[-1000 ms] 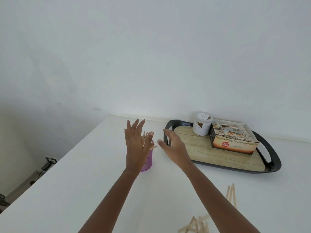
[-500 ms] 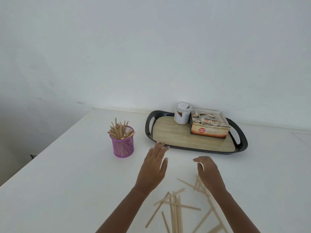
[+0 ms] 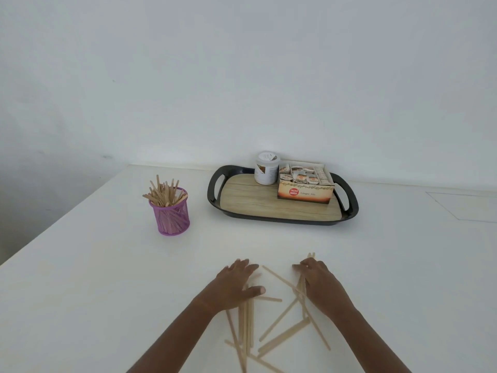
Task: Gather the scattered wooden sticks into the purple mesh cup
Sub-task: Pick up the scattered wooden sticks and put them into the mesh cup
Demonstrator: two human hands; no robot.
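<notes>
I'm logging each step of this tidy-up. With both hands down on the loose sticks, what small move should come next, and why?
Probably sweep the left hand and right hand toward each other, bunching the scattered sticks into one bundle. They lie crossed and flat on the table, too spread for one grab, and the purple mesh cup stands farther off.

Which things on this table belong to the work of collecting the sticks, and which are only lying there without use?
Belong to the job:
- scattered wooden sticks on the table
- purple mesh cup, already holding sticks
- left hand and right hand, both down on the sticks

Just lying about:
- black tray
- white jar on the tray
- tea box on the tray
</notes>
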